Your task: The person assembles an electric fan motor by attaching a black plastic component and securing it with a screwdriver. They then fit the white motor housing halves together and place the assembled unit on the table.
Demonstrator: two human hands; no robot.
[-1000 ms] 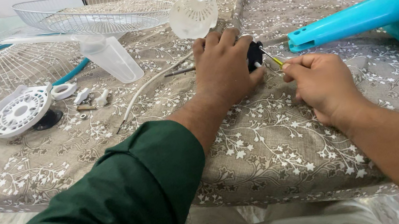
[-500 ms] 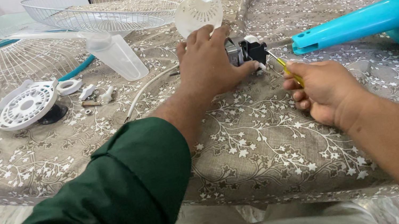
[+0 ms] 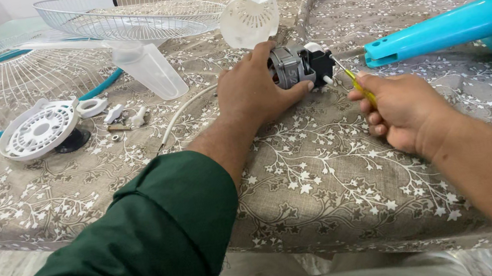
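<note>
My left hand (image 3: 250, 93) grips a small grey and black fan motor (image 3: 298, 65) lying on the patterned tablecloth (image 3: 325, 171). My right hand (image 3: 402, 109) holds a yellow-handled screwdriver (image 3: 357, 83), its thin metal tip touching the black right end of the motor. A white vented motor cover (image 3: 249, 16) stands just behind the motor. A white cable (image 3: 181, 110) runs from under my left hand toward the left.
A turquoise fan stand (image 3: 473, 20) lies at the right. Wire fan guards (image 3: 119, 16) and a clear blade (image 3: 149, 69) sit at the back left. A round white vented cap (image 3: 39, 130), a white ring (image 3: 93, 107) and small screws lie at the left.
My left hand has slid off the motor's top to its left side, uncovering the grey body. The right hand has shifted slightly right with the screwdriver.
</note>
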